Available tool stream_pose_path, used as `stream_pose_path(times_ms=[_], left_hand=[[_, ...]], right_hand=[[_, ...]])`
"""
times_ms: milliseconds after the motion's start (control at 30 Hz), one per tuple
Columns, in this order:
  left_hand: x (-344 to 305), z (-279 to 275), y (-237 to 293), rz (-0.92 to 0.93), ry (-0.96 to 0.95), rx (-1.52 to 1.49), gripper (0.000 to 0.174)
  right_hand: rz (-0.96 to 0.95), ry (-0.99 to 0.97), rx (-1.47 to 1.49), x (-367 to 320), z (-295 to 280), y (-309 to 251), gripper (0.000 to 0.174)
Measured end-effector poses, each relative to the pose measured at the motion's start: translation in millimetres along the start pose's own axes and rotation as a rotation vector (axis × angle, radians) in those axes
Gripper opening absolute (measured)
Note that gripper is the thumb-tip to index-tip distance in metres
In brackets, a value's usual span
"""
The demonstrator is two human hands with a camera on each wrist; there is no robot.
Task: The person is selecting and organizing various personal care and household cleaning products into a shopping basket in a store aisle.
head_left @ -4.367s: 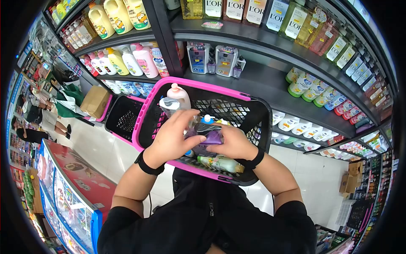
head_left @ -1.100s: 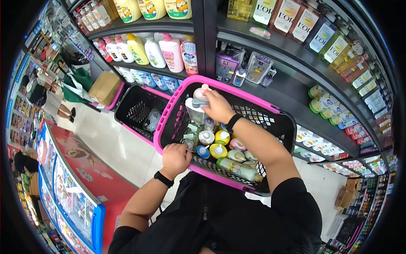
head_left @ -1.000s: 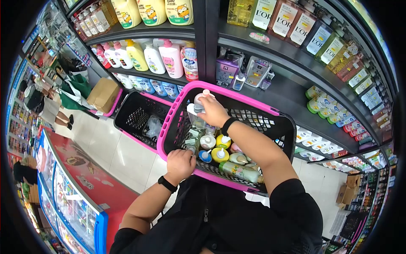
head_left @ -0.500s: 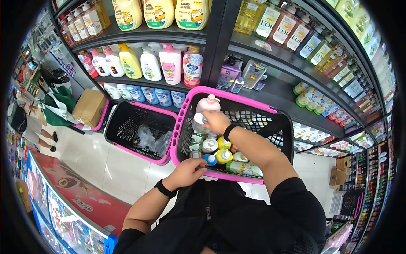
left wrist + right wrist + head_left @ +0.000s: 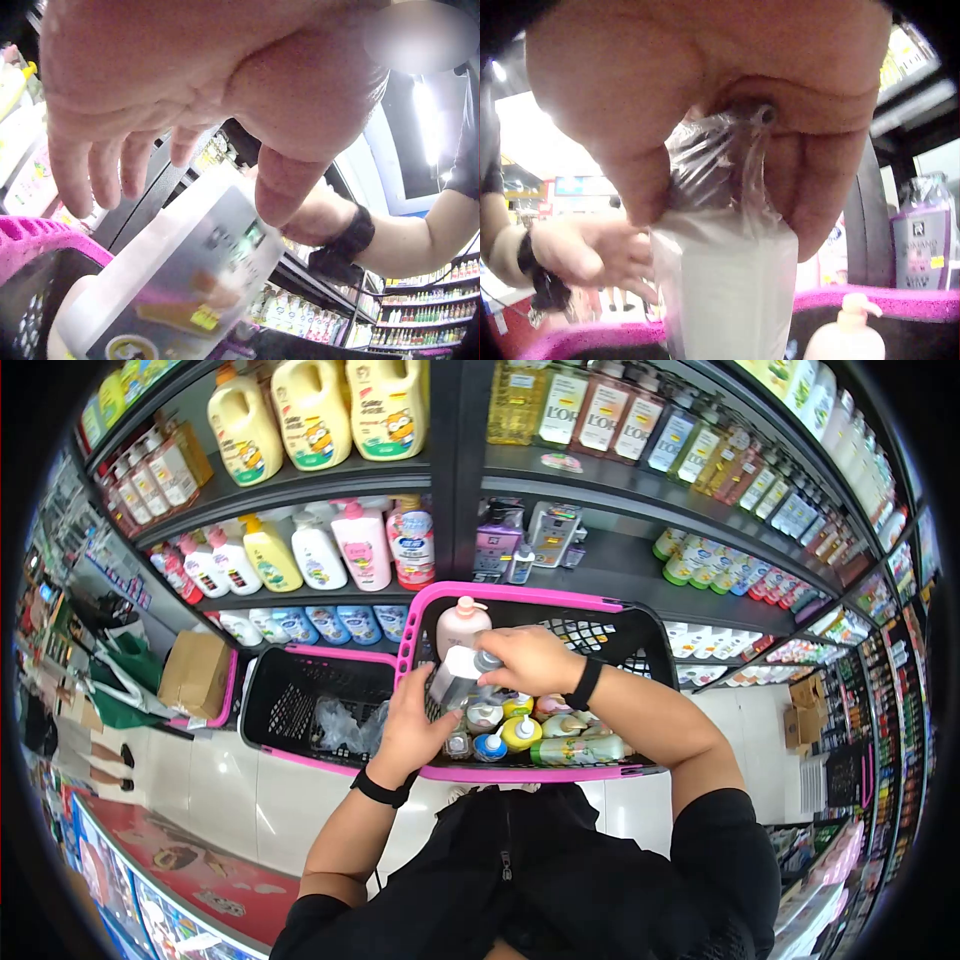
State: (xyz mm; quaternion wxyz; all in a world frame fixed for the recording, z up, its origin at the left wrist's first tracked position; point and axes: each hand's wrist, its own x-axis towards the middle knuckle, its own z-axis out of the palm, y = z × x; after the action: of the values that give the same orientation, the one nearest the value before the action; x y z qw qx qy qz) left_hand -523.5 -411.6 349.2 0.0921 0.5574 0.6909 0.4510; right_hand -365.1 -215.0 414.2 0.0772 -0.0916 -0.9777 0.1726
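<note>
My right hand (image 5: 535,660) grips the plastic-wrapped top of a white and grey pump bottle (image 5: 458,672), which leans over the left part of the pink-rimmed black basket (image 5: 540,593). In the right wrist view, thumb and fingers close round the neck of the bottle (image 5: 727,292), below its spout. My left hand (image 5: 410,725) is beside the bottle's left side, fingers straight; in the left wrist view its thumb overlaps the upper corner of the labelled bottle (image 5: 202,277). A pale pink pump bottle (image 5: 462,625) stands behind it in the basket.
Several pump bottles, including a yellow one (image 5: 522,733) and a blue-topped one (image 5: 489,747), fill the basket's front, with a green bottle (image 5: 578,750) lying down. A second black basket (image 5: 300,652) holds clear plastic bags. Dark shelves (image 5: 600,575) of bottles rise behind.
Earlier both hands held a purple package over the basket; a purple package now shows on the shelf. Since then my right hand has raised and tilted the bottle; my left came up beside it.
</note>
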Motion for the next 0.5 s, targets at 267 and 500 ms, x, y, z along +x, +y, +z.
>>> stream_pose_path(times_ms=[267, 500], left_hand=[[8, -2, 40, -0.195, -0.391, -0.688, 0.072], [13, 40, 76, -0.223, -0.209, -0.949, 0.073]], right_hand=[[-0.156, 0.096, 0.265, -51, -82, -45, 0.053], [0.038, 0.228, 1.053, -96, -71, 7, 0.09]])
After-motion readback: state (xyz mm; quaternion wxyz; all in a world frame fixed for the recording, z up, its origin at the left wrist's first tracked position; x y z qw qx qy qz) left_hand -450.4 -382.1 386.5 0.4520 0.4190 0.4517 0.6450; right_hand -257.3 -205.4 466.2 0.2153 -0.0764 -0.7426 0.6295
